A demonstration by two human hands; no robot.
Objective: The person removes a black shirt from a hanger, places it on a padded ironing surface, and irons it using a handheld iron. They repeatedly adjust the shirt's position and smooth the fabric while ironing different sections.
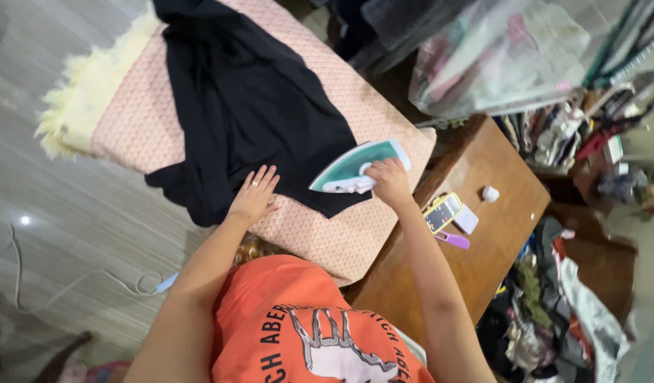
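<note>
Okay, head view, looking straight down at you. Your right hand (389, 181) has its grip clamped on the handle of a green and white iron (356, 166). The iron sits sole down on the near edge of a black garment (252, 106), nose pointing away from your hand, toward the left of the picture. Your left hand (254, 195) lies flat on the same garment, fingers spread apart, palm down, holding nothing, a ring on one finger. It rests near the garment's lower corner, just beside the iron but not touching it.

The garment is spread over a pink patterned pad (341, 234) that covers the ironing surface. A fluffy pale yellow layer (82, 92) sticks out from under the pad at its far end.

Right of the pad stands a wooden table (497, 234). On it lie a phone in a yellow case (442, 212), a purple flat thing (452, 240) next to it and a small white lump (490, 193), well apart from your hands.

A white cord (71, 284) runs over the grey floor (57, 213) on your left. Heaps of clothes (554, 312) lie to the right of the table. You wear an orange shirt (305, 326).
</note>
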